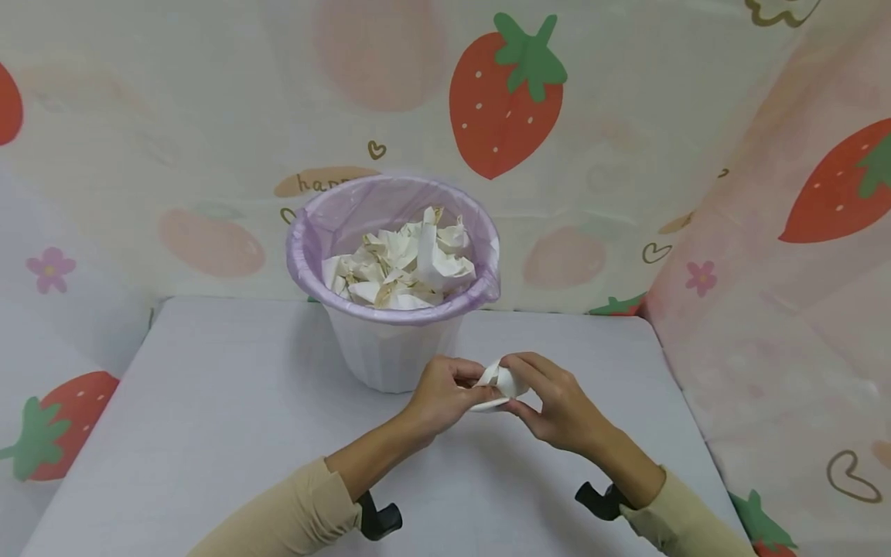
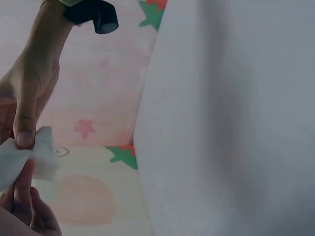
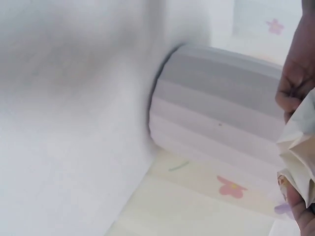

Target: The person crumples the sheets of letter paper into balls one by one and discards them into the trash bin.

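A piece of crumpled white paper (image 1: 511, 382) is between my two hands, above the table and just in front of the bin. My left hand (image 1: 440, 396) pinches its left side between thumb and fingers. On the other side my right hand (image 1: 557, 398) grips it the same way. In the right wrist view the paper (image 3: 299, 147) has sharp folds and a brownish patch near its lower edge. The left wrist view shows thumb and fingers pressed on the paper (image 2: 47, 160). Behind the hands stands a white ribbed bin (image 1: 386, 352), upright, with crumpled white papers (image 1: 442, 267) heaped inside.
A purple bag (image 1: 480, 290) lines the bin and folds over its rim. The bin stands on a white-covered table (image 1: 230, 433) near its back edge. Strawberry-printed cloth (image 1: 626, 100) hangs behind and at both sides. Black devices (image 1: 379, 518) are strapped to both wrists.
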Action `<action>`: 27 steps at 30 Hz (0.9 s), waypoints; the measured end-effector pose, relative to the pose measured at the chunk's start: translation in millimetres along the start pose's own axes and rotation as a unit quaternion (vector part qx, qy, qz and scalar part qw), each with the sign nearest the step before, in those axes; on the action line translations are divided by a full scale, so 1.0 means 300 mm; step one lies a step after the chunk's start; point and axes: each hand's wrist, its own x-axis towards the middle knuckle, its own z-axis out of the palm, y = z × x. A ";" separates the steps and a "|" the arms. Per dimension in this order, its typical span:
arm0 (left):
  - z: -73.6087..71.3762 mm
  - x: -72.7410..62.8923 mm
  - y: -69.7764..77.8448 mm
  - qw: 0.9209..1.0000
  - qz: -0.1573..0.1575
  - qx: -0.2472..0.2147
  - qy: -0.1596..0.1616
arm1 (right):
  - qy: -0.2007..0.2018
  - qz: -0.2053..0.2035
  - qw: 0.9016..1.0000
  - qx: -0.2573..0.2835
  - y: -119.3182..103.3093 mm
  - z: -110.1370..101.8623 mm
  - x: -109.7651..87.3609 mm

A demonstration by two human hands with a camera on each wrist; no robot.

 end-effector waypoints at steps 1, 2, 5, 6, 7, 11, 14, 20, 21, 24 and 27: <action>-0.004 0.001 0.004 1.000 0.002 0.008 -0.011 | 0.004 0.006 1.000 0.014 0.001 0.000 -0.003; -0.009 0.001 0.009 1.000 0.004 0.017 -0.025 | 0.010 0.013 0.999 0.029 0.002 -0.001 -0.007; -0.031 0.001 0.030 0.997 0.001 0.020 -0.077 | 0.034 0.028 0.997 0.069 0.009 -0.004 -0.019; -0.041 0.002 0.037 0.995 0.001 0.015 -0.099 | 0.044 0.034 0.995 0.081 0.012 -0.006 -0.023; -0.052 0.003 0.043 0.992 -0.001 0.006 -0.123 | 0.052 0.038 0.993 0.097 0.016 -0.009 -0.025; -0.097 0.008 0.049 0.979 -0.006 -0.036 -0.203 | 0.073 0.036 0.988 0.134 0.023 -0.018 -0.020; -0.113 0.014 0.047 0.975 0.013 -0.041 -0.219 | 0.076 0.028 0.988 0.134 0.016 -0.029 -0.002; -0.090 0.021 0.053 0.983 -0.015 -0.079 -0.167 | 0.064 0.062 0.978 0.189 0.007 -0.031 0.006; -0.085 0.020 0.052 0.983 -0.023 -0.091 -0.160 | 0.061 0.070 0.974 0.205 0.004 -0.027 0.005; -0.077 0.017 0.052 0.984 -0.042 -0.108 -0.135 | 0.056 0.082 0.968 0.231 -0.002 -0.013 0.006; -0.071 0.016 0.052 0.987 -0.050 -0.105 -0.113 | 0.061 0.080 0.969 0.226 -0.007 -0.003 0.011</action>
